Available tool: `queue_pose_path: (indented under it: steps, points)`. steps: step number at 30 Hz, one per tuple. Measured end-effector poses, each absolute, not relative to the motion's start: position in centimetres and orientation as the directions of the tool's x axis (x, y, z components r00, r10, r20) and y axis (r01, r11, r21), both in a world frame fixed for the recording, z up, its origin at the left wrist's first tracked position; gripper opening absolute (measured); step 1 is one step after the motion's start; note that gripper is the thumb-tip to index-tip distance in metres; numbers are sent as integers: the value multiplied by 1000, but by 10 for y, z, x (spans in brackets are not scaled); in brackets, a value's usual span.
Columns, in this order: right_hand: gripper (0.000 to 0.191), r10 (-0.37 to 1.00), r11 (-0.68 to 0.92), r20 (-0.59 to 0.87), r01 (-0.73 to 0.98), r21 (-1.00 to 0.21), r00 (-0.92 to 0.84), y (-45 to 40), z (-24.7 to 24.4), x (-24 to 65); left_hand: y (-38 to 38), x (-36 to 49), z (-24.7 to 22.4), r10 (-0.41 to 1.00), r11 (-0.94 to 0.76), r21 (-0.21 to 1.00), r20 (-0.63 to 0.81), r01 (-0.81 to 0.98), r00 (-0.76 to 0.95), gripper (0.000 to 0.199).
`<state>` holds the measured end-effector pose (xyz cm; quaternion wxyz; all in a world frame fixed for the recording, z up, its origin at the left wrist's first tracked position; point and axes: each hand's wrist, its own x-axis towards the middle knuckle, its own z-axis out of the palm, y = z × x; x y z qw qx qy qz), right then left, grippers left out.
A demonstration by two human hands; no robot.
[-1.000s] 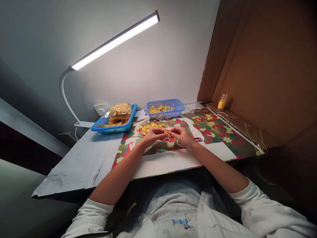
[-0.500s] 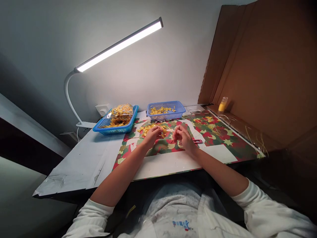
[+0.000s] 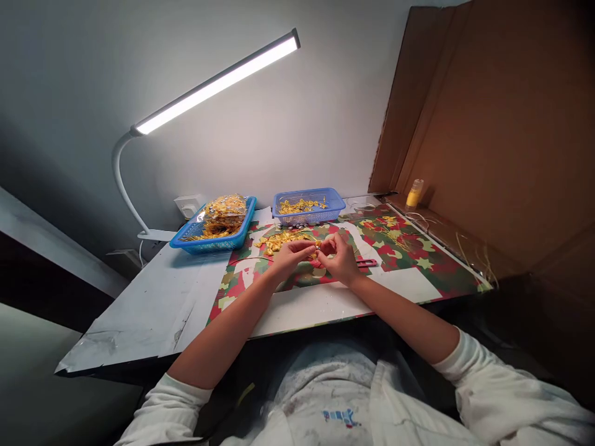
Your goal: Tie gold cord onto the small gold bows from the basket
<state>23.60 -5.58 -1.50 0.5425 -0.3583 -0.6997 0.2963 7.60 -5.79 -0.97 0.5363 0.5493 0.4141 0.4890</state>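
Note:
Over the patterned mat, my left hand (image 3: 292,257) and my right hand (image 3: 339,259) meet with closed fingertips. Between them shows a small yellow ribbon bow (image 3: 318,245), pinched from both sides; the fingers partly cover it. Just behind my left hand lies a loose pile of yellow ribbon bows (image 3: 274,241). A pink handle (image 3: 367,263) of some tool sticks out to the right of my right hand, its other end hidden.
A blue basket (image 3: 242,240) with yellow pieces and a plastic bag stands back left. Behind the pile is a periwinkle basket (image 3: 325,214) of bows. Yellow strings (image 3: 397,235) lie right, near a small yellow bottle (image 3: 413,197). A lamp (image 3: 218,83) hangs above; cardboard (image 3: 488,124) walls the right.
My hands were apart and have come together at the fingertips, the right moving left. The small yellow bow now shows between them. The whole view has shifted slightly.

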Motion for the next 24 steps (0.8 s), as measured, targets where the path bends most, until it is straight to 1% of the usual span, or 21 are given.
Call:
queue_pose_path:
  steps: [3, 6, 8, 11, 14, 16, 18, 22, 24]
  points:
    - [30, 860, 510, 491, 187, -840, -139, -54, -15, 237, -58, 74, -10, 981, -74, 995, 84, -62, 175, 45]
    - [31, 901, 431, 409, 181, -884, -146, -52, -17, 237, -59, 74, -9, 989, -85, 996, 88, -37, 122, 45]
    - [32, 913, 402, 380, 170, -900, -147, -50, -19, 237, -60, 75, -8, 989, -101, 994, 104, -29, 107, 43]
    - [34, 919, 386, 359, 184, -904, -162, -47, -21, 237, -60, 75, -7, 985, -142, 989, 146, -41, 98, 39]
    - [35, 921, 381, 340, 256, -888, -190, -46, -20, 239, -58, 75, -8, 983, -157, 986, 162, -65, 84, 40]
    - [35, 920, 384, 339, 294, -875, -194, -47, -19, 240, -56, 74, -10, 985, -156, 985, 160, -80, 58, 41]
    - [36, 915, 401, 362, 291, -869, -178, -47, -17, 242, -54, 73, -12, 988, -147, 985, 151, -85, 35, 42]
    - [38, 885, 458, 427, 175, -872, -186, -47, -16, 244, -53, 73, -14, 990, -126, 988, 131, -84, 58, 43]
    - [36, 878, 466, 434, 151, -872, -201, -46, -16, 244, -53, 73, -14, 988, -133, 988, 138, -72, 71, 43]
